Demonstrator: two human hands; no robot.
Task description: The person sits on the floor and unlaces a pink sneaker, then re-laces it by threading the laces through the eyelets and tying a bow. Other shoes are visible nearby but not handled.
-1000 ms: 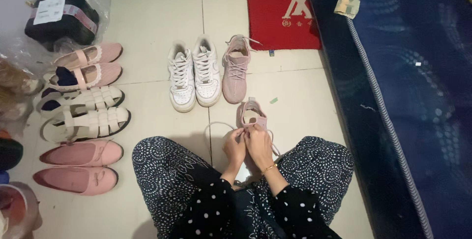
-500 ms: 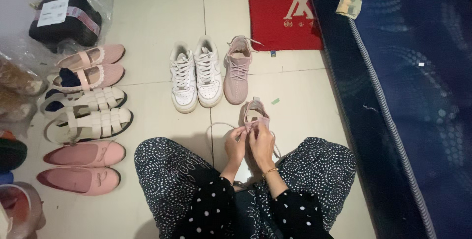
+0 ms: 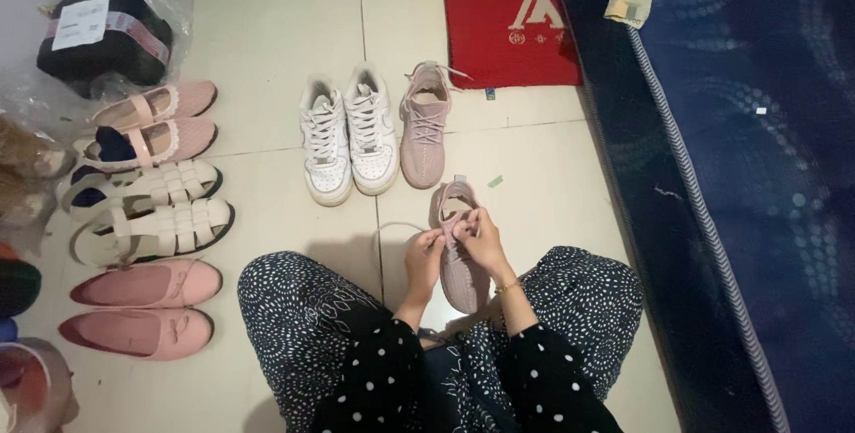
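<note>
Left hand (image 3: 424,253) and right hand (image 3: 479,239) pinching white lace (image 3: 392,226) over pink knit sneaker (image 3: 461,255) on floor between knees; now more apart than before, toe uncovered, lace drawn tighter.

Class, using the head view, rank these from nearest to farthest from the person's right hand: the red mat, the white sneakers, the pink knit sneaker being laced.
1. Pink knit sneaker, under the right hand.
2. White sneakers, ahead-left.
3. Red mat, farthest, ahead.
</note>
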